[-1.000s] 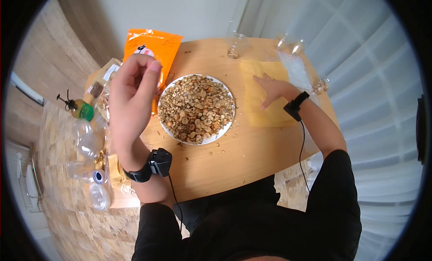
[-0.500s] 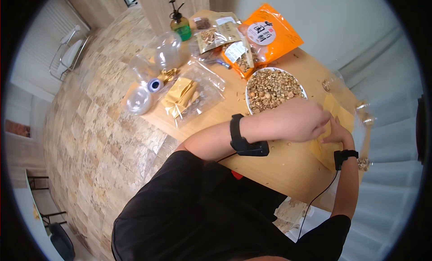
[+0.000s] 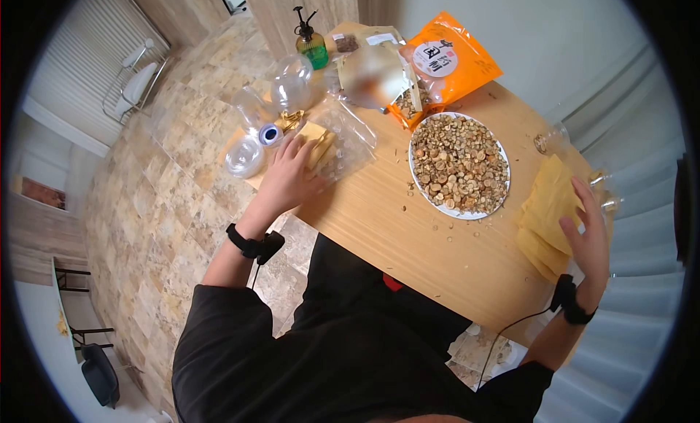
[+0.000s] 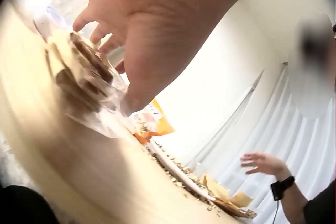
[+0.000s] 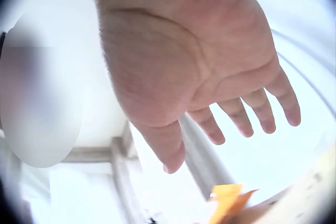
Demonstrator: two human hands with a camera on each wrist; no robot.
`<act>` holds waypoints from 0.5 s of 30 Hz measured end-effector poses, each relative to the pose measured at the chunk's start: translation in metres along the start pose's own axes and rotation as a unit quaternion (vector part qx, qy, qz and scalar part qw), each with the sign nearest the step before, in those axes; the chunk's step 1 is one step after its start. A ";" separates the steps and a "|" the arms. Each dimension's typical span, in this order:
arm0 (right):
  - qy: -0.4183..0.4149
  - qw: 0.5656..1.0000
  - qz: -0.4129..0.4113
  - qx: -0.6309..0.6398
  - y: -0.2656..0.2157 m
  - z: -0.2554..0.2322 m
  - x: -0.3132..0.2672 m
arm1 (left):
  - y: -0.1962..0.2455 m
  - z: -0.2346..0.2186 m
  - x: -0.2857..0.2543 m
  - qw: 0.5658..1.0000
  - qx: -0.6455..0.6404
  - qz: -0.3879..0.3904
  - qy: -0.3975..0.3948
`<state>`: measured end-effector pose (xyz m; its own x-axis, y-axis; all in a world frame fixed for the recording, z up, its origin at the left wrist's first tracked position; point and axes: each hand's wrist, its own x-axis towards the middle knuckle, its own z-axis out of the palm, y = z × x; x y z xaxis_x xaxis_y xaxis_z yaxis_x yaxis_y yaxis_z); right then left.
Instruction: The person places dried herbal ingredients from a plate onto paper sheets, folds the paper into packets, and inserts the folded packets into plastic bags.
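My left hand is over the folded yellow cloth pouches on a clear plastic bag, fingers spread and relaxed; in the left wrist view the hand hangs just above the brownish blurred bundle. Over the right side of the table, my right hand is raised beside flat yellow pouches, and whether it touches them is unclear. Its palm shows bare in the right wrist view, fingers extended. Between the hands stands a white plate heaped with dried slices.
An orange pouch lies behind the plate. Clear plastic jars, a lidded container, a blue-and-white roll and a green spray bottle stand at the left. More small jars are at the right edge.
The left hand has swung from above the plate and right side across to the left pouches. My right hand has lifted off the flat yellow pouches, which now look shifted. The head view has turned left.
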<state>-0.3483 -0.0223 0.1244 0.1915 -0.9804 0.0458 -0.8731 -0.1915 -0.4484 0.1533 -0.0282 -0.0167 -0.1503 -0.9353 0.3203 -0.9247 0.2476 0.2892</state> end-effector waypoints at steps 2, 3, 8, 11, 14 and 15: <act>-0.023 0.989 -0.131 0.072 -0.030 0.009 -0.008 | -0.009 0.007 -0.004 1.000 -0.007 0.002 0.005; -0.051 0.964 -0.259 0.035 -0.034 0.015 -0.010 | -0.010 0.007 -0.004 1.000 -0.017 0.003 0.011; -0.227 0.934 -0.247 0.121 -0.087 0.038 0.017 | 0.000 0.000 0.006 0.995 -0.080 -0.050 0.034; -0.172 0.948 -0.246 0.100 -0.083 0.046 0.029 | -0.002 -0.006 0.015 0.990 -0.082 -0.083 0.081; -0.166 0.946 -0.264 0.088 -0.077 0.044 0.031 | 0.002 -0.018 0.024 0.982 -0.103 -0.078 0.139; -0.161 0.947 -0.261 0.091 -0.074 0.045 0.030 | 0.005 -0.023 0.028 0.977 -0.111 -0.096 0.153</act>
<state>-0.2582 -0.0358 0.1190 0.7284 -0.6839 0.0413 -0.5361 -0.6064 -0.5874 0.1523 -0.0468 0.0147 0.1612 -0.8587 0.4865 -0.8214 0.1566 0.5485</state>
